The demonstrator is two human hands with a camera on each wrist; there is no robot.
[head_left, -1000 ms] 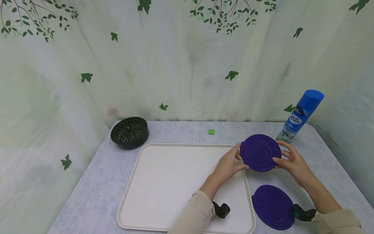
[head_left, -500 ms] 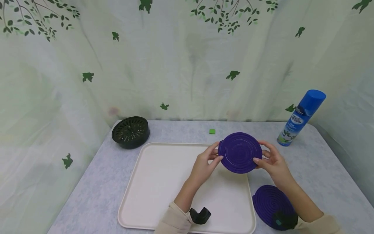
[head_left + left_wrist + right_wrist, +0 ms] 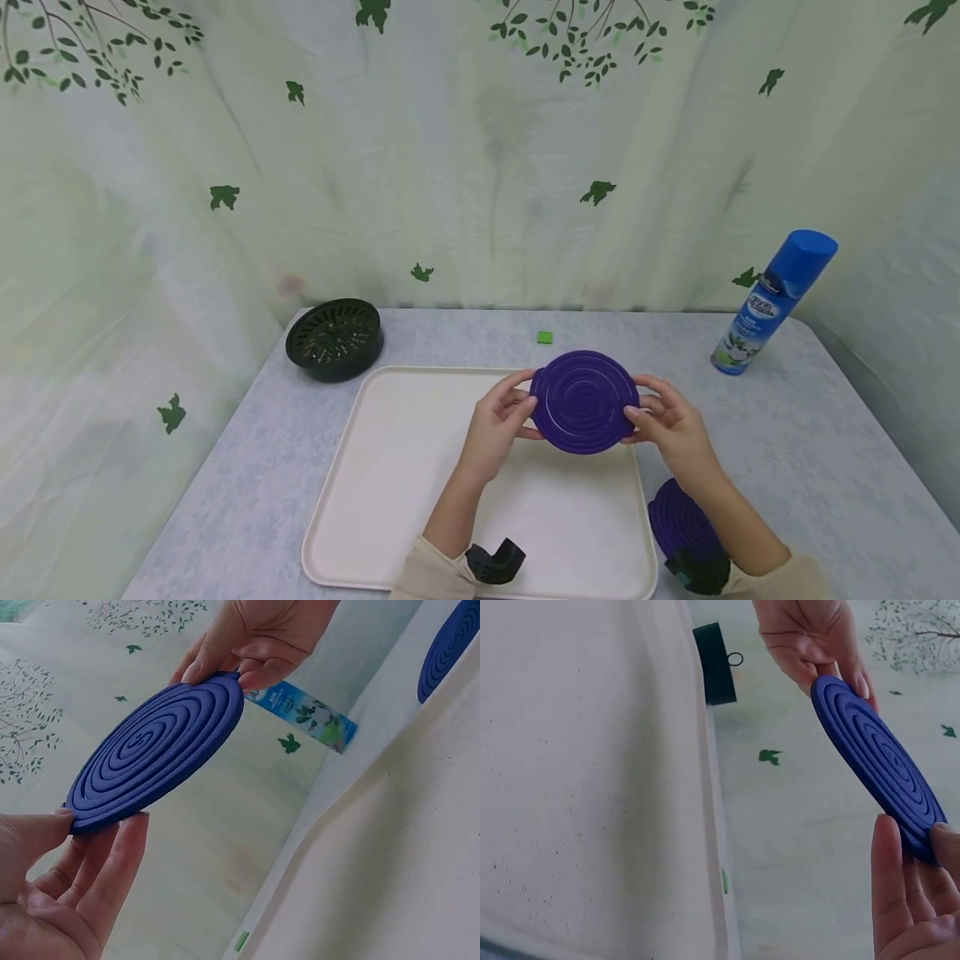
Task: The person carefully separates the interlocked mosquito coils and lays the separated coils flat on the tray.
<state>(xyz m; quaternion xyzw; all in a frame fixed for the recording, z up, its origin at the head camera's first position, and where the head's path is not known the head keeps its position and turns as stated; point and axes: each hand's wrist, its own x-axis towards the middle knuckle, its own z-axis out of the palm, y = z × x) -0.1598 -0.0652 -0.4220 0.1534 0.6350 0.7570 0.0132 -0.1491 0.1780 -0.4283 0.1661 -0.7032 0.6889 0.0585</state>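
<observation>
A round purple coaster with spiral ridges [image 3: 585,402] is held up over the right part of the white tray [image 3: 405,483]. The left hand [image 3: 492,425] pinches its left edge between thumb and fingers, and the right hand [image 3: 677,433] pinches the opposite edge. In the left wrist view the coaster [image 3: 150,750] tilts between both hands, clear of the tray. The right wrist view shows the same coaster [image 3: 881,761] from its side. A second purple spiral coaster [image 3: 678,521] lies on the table right of the tray, partly hidden by the right wrist's black camera.
A blue spray can [image 3: 772,304] stands at the back right of the table. A dark green slotted round container [image 3: 334,342] sits at the back left. Behind the tray lies a small green square [image 3: 544,337]. A leaf-patterned curtain [image 3: 450,167] hangs behind the table.
Both hands have carried the coaster leftward, from beyond the tray's right edge to above the tray. The second coaster has become more covered by the right wrist.
</observation>
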